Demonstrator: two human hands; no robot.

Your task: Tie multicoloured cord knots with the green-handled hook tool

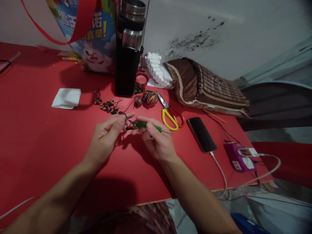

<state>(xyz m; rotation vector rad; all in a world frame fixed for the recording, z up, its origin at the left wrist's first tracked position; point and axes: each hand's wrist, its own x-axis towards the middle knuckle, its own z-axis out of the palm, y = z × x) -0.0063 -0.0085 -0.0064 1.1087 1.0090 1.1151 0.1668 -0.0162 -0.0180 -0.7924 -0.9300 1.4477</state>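
Observation:
My right hand (157, 139) is closed around the green handle of a crochet hook (141, 124), whose thin tip points left. Pinched in my left hand (106, 133) is a small multicoloured piece of crochet (131, 126), partly hidden by my fingers, with yarn running over the fingertips. The hook's tip meets the work between both hands. Just beyond them lies a ball of multicoloured yarn (150, 97) with a smaller wound bundle (137, 100) beside it. Several little crocheted pieces (107, 105) in dark blue and orange rest to the left.
Scissors (167, 112) with yellow and red handles lie right of the yarn. A dark phone (128, 71) leans upright against a steel flask (133, 13). Another phone (201, 135), on a cable, and a purple box (237, 157) are at right. Folded white paper (66, 98) sits left.

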